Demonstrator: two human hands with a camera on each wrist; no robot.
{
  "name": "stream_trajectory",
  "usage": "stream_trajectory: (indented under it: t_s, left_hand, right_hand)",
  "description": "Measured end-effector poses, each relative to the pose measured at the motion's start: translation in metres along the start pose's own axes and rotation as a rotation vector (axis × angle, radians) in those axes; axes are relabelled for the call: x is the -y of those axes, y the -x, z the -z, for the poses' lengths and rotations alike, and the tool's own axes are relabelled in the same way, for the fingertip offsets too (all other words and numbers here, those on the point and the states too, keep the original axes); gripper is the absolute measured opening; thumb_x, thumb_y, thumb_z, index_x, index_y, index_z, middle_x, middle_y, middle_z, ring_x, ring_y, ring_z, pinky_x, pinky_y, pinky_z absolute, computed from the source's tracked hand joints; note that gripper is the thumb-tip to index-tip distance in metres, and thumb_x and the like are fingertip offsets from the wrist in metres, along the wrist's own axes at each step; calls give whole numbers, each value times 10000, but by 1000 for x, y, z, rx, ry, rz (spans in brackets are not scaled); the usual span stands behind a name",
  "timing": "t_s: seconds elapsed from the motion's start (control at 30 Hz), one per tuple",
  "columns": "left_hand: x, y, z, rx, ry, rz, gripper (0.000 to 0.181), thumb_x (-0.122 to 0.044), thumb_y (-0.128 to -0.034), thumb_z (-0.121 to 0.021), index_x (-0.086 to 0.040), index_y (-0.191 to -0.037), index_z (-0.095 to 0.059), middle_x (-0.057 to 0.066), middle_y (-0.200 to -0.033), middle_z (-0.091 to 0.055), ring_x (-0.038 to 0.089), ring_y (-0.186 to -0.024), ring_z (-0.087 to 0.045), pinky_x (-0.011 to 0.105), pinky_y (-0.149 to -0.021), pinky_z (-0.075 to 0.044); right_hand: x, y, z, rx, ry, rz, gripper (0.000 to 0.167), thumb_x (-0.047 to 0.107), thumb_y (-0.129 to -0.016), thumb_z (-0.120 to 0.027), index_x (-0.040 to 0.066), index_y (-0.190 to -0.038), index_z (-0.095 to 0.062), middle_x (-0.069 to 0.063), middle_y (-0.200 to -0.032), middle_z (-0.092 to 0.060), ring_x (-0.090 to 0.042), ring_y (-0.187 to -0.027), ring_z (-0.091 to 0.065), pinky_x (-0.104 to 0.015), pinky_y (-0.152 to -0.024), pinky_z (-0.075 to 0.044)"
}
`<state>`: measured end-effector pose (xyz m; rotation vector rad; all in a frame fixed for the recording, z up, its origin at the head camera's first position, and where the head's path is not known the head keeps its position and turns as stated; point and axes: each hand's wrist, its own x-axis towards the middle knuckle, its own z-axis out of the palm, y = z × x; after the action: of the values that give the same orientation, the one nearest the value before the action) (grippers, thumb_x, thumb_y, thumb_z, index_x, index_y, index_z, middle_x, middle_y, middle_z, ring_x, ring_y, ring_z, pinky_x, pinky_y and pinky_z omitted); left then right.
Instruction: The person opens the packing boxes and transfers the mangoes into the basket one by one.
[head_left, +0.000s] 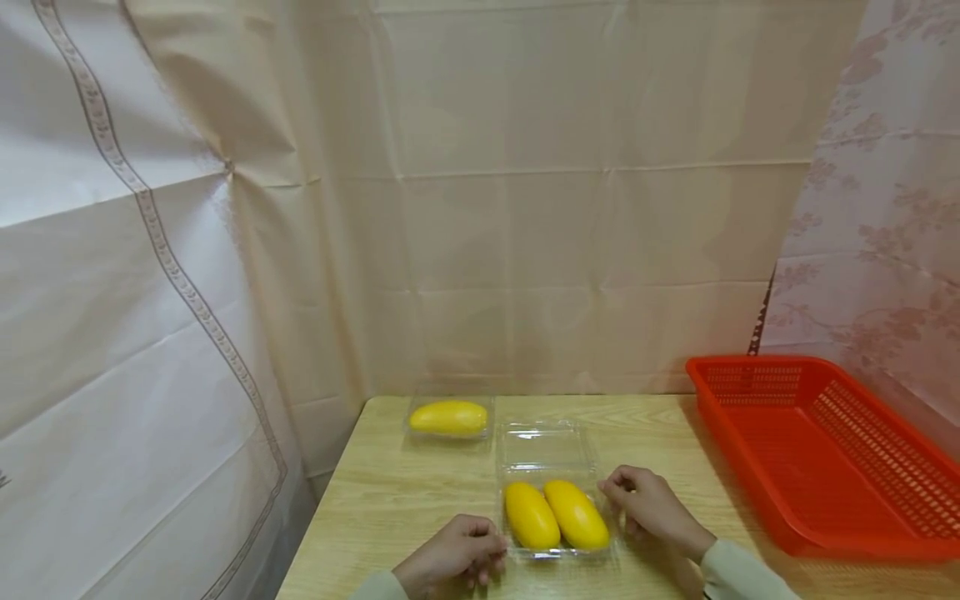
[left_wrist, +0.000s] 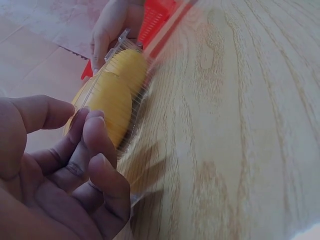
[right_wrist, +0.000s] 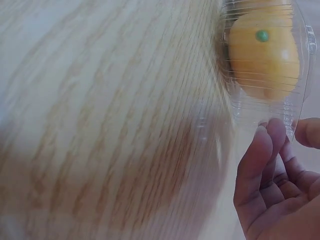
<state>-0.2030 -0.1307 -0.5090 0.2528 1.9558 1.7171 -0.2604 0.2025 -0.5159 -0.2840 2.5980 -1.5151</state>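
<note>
A clear plastic clamshell box (head_left: 546, 446) lies on the table with its lid folded back. Side by side in its base are two yellow mangoes (head_left: 532, 516), the right one (head_left: 576, 514) leaning slightly toward the other. My left hand (head_left: 456, 552) pinches the box's rim at the near left corner, between thumb and fingertips (left_wrist: 102, 130). On the opposite side, my right hand (head_left: 651, 506) has the right rim between thumb and fingers. A green spot shows on the end of a mango (right_wrist: 262, 55) in the right wrist view.
Behind and to the left, another clear box (head_left: 489, 421) holds a single yellow mango (head_left: 448, 417). A red plastic basket (head_left: 817, 442) stands at the right of the wooden table (head_left: 382, 492). Beige cloth (head_left: 502, 233) hangs along the back edge.
</note>
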Motion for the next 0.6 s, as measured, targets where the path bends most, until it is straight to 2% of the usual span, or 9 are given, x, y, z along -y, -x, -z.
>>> stream_trajectory:
  t_s: [0.13,0.3,0.6]
  left_hand:
    - [0,1,0,-3,-4,9,225,-181,-1025,-624,5,-916,-687,10,-765,-679,68,-550,-534,174,-474,-399]
    - [0,2,0,-14,-18,21,268,-205,-1039,-622,44,-966,-688,10,-779,-682,76,-566,-540,182,-485,-406]
    - [-2,3,-2,-26,-31,-10,291,-194,-1037,-632,89,-988,-679,14,-777,-677,77,-566,-548,191,-493,-416]
  right_hand:
    - [3,1,1,7,-6,-30,300,322,-1036,-638,56,-897,-629,-48,-717,-618,-151,-447,-519,-284,-403,-464]
    - [4,1,1,15,-7,-22,323,327,-1039,-631,49,-875,-618,-50,-689,-613,-151,-443,-511,-271,-400,-445]
    - [4,2,1,21,-3,-36,336,342,-1043,-625,62,-858,-604,-52,-665,-604,-142,-441,-500,-260,-405,-441]
